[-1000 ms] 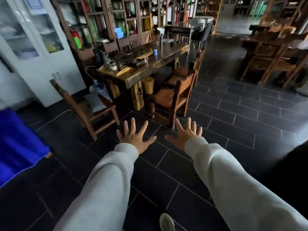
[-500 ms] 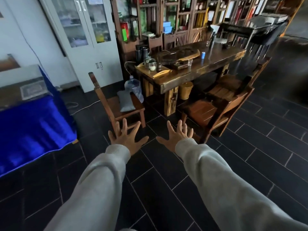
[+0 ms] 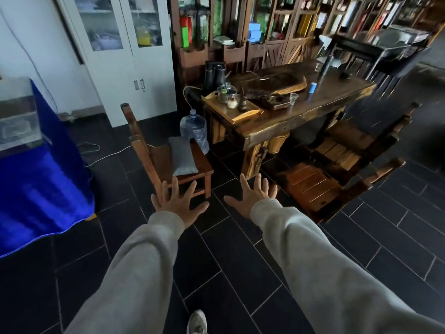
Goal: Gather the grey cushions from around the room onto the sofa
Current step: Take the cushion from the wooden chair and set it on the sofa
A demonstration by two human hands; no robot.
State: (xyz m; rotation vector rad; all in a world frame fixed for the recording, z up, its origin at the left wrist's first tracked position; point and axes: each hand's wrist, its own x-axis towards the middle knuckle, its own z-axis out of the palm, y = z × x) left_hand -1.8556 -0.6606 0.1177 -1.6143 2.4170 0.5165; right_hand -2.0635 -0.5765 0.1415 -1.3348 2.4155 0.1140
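Note:
A grey cushion [image 3: 182, 156] lies on the seat of a wooden chair [image 3: 159, 162] just ahead of me. My left hand [image 3: 179, 203] is stretched out with fingers spread, just short of the chair's front edge and holding nothing. My right hand [image 3: 252, 196] is also spread and holds nothing, over the dark floor to the right of the chair. Grey sleeves cover both arms. No sofa is in view.
A big wooden tea table [image 3: 301, 104] with a tray, kettle and cups stands behind the chair. A water jug [image 3: 195, 131] sits on the floor beside it. More wooden chairs [image 3: 337, 165] are at the right. A blue-draped table [image 3: 41, 179] is at the left, white cabinets and bookshelves behind.
I have moved closer to the chair with the cushion, which now sits larger and nearer the middle of the view. Both hands stay spread and reach toward it.

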